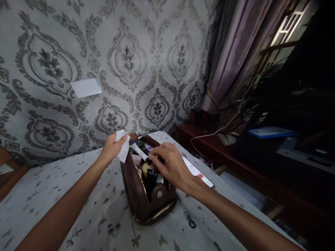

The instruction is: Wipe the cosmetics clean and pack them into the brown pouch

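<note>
A brown zippered toiletry bag [131,186] stands unzipped on the patterned cloth, with several small items inside. My left hand [112,148] is closed around a crumpled white cloth [122,146] at the bag's far left rim. Over the bag's right side reaches my right hand [170,165], thumb and fingertips drawn together just beside a white tube [140,152] with a dark cap. What those fingertips hold, if anything, cannot be made out. Below them lie a round yellowish item [148,169] and a glossy black item [151,177].
To the right of the bag, a phone [197,172] with a lit screen lies partly behind my right wrist. A dark red wooden surface [225,143] with a white cable [222,130] stands beyond the right edge. Patterned wallpaper [128,62] rises behind.
</note>
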{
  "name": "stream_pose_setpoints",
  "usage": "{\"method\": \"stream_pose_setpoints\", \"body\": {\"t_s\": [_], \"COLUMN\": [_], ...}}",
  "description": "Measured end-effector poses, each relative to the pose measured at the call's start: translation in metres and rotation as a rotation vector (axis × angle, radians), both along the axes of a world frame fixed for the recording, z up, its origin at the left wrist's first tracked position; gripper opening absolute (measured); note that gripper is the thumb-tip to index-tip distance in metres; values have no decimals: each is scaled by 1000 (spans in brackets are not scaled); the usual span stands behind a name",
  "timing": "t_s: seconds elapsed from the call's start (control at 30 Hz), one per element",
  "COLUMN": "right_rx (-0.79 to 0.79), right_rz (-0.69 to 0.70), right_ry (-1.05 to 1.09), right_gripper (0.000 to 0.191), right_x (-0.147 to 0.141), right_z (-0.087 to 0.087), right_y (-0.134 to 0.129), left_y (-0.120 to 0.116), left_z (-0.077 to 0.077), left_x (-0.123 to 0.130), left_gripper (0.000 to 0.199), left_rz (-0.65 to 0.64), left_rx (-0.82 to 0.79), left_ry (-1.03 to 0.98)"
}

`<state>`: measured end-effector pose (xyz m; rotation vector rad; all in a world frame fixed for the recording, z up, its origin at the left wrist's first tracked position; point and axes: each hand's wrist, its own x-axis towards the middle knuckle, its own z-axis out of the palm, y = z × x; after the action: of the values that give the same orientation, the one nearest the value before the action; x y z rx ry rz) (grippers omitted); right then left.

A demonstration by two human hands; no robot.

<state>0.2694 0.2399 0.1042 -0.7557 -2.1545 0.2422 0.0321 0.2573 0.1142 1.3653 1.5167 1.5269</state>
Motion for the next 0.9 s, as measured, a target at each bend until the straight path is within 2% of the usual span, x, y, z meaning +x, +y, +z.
{"method": "stream_pose_setpoints", "body": {"t_s": [0.1, 0.2, 0.27, 0.33, 0.4, 0.47, 0.53, 0.6, 0.67, 0.73, 0.8, 0.83, 0.9], "right_rx": [-29, -130, -287, -468, -640, -831, -1038, -1203, -1282, -1298, -1295, -1292, -1290], "right_rz": [-25, -62, -71, -48, -7, 40, 113, 192, 243, 267, 305, 327, 371], "right_ry": [152, 321, 402, 470, 553, 667, 785, 875, 928, 954, 945, 931, 901], "right_gripper": [19, 20, 34, 44, 47, 47, 48, 50, 50, 49, 50, 51, 53], "right_x": [8, 14, 17, 16, 13, 8, 1, -5, -8, -10, -11, -11, -12], "right_z": [-3, -14, -23, -32, -39, -44, -48, -51, -53, -54, -55, -55, -54], "right_y": [6, 18, 26, 34, 41, 48, 54, 60, 63, 64, 61, 60, 55], "left_y": [-6, -20, -34, -49, -66, -83, -100, -117, -131, -142, -149, -152, -155], "left_z": [-7, -23, -40, -60, -78, -92, -99, -99, -95, -95, -102, -109, -124], "left_x": [-11, -34, -57, -82, -106, -125, -136, -140, -141, -142, -143, -144, -147], "left_gripper": [56, 55, 51, 46, 48, 47, 48, 50, 52, 57, 65, 71, 81], "left_rz": [99, 258, 348, 329, 313, 356, 399, 410, 433, 483, 451, 371, 129], "left_rx": [76, 84, -3, -56, -116, -228, -349, -432, -476, -487, -509, -541, -654], "left_ry": [-93, -95, 116, 365, 560, 720, 877, 1018, 1145, 1243, 1252, 1222, 1146]}}
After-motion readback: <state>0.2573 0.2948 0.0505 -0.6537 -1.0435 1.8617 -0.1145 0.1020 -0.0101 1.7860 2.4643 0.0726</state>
